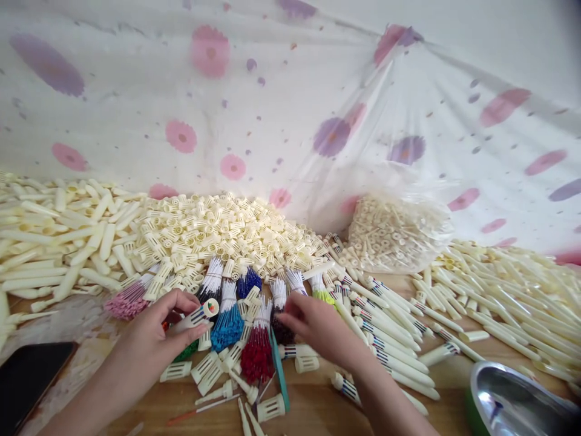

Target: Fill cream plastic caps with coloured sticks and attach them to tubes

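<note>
My left hand [175,324] is closed around a cream multicolour pen barrel [196,317], its round end facing me with small coloured spots inside. My right hand [318,324] has its fingers pinched at a bundle of dark-tipped pen refills [280,297]; whether one is between them I cannot make out. Between the hands stand rubber-banded refill bundles, including a red one [258,354], a light blue one [227,324] and a dark blue one [249,282]. Loose slotted pen sleeves [210,370] lie in front, beside a teal strip-like tool [279,372].
Slotted sleeves are heaped [222,227] at the back, with smooth cream barrels [59,242] left and more [512,303] right. A clear bag of small parts [394,233], filled pens [390,327], a metal bowl [483,378] and a phone [34,381] surround the work area.
</note>
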`<state>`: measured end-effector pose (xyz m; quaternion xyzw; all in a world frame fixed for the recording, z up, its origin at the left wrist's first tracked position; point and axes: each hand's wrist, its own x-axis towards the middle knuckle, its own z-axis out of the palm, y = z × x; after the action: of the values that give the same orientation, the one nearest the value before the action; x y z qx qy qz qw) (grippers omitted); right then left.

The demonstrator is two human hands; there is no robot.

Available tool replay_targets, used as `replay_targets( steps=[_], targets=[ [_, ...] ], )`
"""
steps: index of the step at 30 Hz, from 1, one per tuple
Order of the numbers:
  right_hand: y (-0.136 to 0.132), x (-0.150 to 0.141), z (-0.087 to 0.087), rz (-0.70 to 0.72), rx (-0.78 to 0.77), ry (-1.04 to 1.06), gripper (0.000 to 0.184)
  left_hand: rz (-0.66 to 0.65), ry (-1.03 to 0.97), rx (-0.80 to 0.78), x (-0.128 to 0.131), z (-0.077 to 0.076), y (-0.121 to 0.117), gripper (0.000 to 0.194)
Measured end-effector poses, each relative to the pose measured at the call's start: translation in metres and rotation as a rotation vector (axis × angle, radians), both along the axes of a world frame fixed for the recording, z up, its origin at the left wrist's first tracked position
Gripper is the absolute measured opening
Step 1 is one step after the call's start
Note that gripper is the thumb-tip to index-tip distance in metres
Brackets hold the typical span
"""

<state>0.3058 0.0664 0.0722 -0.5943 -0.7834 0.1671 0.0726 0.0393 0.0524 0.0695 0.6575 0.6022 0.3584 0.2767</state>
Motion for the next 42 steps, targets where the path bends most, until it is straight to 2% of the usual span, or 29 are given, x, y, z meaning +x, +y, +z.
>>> replay_targets(
  steps=[1, 3, 6, 11, 17, 23, 27, 30, 36, 40, 42],
  targets=[
    [0.005, 0.011, 0.000, -0.065, 0.010, -0.008, 0.021, -0.003, -0.004, -0.007, 0.000, 0.000, 0.000, 0.024],
    [0.015, 0.033, -0.002, -0.273, 0.056, -0.203, 0.023, -0.004, -0.016, -0.044, 0.000, -0.001, 0.001, 0.025],
    [0.025, 0.054, -0.014, -0.387, 0.044, -0.319, 0.019, -0.025, -0.032, -0.109, 0.000, -0.001, 0.002, 0.027],
    [0.025, 0.057, -0.030, -0.377, -0.024, -0.418, 0.026, -0.050, -0.036, -0.155, 0.002, -0.005, 0.003, 0.027],
    [0.032, 0.065, -0.033, -0.317, -0.144, -0.415, 0.025, -0.047, -0.036, -0.169, 0.003, -0.006, 0.003, 0.025],
    [0.037, 0.073, -0.031, -0.318, -0.269, -0.243, 0.025, -0.034, -0.018, -0.130, 0.005, 0.001, 0.001, 0.021],
    [0.035, 0.077, -0.030, -0.308, -0.398, -0.079, 0.027, -0.024, -0.033, -0.114, 0.006, -0.001, 0.001, 0.022],
    [0.030, 0.077, -0.029, -0.280, -0.413, -0.005, 0.022, -0.020, -0.070, -0.127, 0.007, -0.004, 0.001, 0.022],
    [0.011, 0.079, -0.016, -0.234, -0.281, 0.013, 0.017, -0.032, -0.098, -0.122, 0.007, -0.003, -0.001, 0.023],
    [-0.008, 0.080, 0.008, -0.268, -0.119, -0.067, 0.016, -0.034, -0.105, -0.096, 0.006, -0.005, -0.002, 0.021],
    [-0.017, 0.075, 0.025, -0.283, -0.073, 0.005, 0.020, -0.035, -0.097, -0.089, 0.006, -0.006, -0.002, 0.020]
  ],
)
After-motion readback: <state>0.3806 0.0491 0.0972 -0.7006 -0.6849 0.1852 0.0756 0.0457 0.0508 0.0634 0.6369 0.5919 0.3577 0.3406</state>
